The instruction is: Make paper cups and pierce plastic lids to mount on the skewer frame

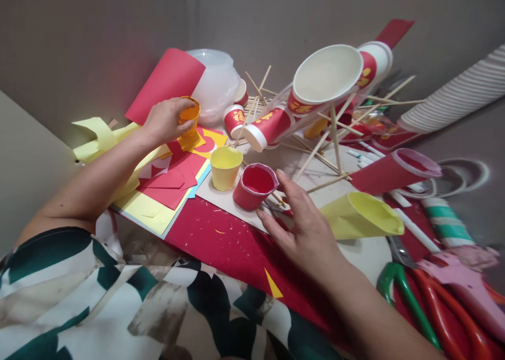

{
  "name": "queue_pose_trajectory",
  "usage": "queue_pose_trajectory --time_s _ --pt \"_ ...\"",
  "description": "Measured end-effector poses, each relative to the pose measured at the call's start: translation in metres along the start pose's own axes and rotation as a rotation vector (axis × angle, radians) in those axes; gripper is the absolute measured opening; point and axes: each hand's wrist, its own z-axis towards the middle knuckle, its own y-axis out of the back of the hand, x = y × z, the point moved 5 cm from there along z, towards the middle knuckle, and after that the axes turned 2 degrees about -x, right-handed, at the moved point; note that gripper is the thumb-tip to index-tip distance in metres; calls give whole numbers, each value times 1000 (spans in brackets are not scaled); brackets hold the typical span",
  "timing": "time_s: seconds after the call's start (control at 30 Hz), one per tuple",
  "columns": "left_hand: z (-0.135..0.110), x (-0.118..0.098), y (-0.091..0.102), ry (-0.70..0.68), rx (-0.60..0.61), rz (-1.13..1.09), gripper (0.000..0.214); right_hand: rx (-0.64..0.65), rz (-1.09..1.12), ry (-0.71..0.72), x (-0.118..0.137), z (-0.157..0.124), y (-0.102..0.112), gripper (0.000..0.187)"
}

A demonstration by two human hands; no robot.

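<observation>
My left hand [168, 122] is closed round the upper part of a small orange paper cup [190, 134], on the far side of the scattered paper pieces. Beside a short red paper cup [252, 193] my right hand [310, 226] has its fingers spread, the fingertips close to the cup's rim and side; whether they touch I cannot tell. A yellow paper cup [226, 172] stands upright just left of the red one. To the right of my right hand lie a yellow paper tube [343, 218] and, behind it, a red paper tube [379, 177], both tilted.
Behind stands a stick frame [335, 139] carrying a large paper cup [300, 100] on its side. Red and yellow paper scraps [169, 181] cover the left. Green-handled scissors [406, 297] and a pink glue gun [461, 286] lie at front right. A ribbed hose [457, 89] crosses the right.
</observation>
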Motion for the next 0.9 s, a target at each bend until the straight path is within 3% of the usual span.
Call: queue_pose_trajectory --time_s 0.3,0.5,0.9 --pt "-7 -3 0 -22 -60 -8 44 5 -9 6 1 2 0 75" --pt "-5 2 -2 57 3 21 23 12 -4 9 1 3 0 75" --pt "-3 8 10 44 -7 11 30 18 -7 3 1 2 -1 75"
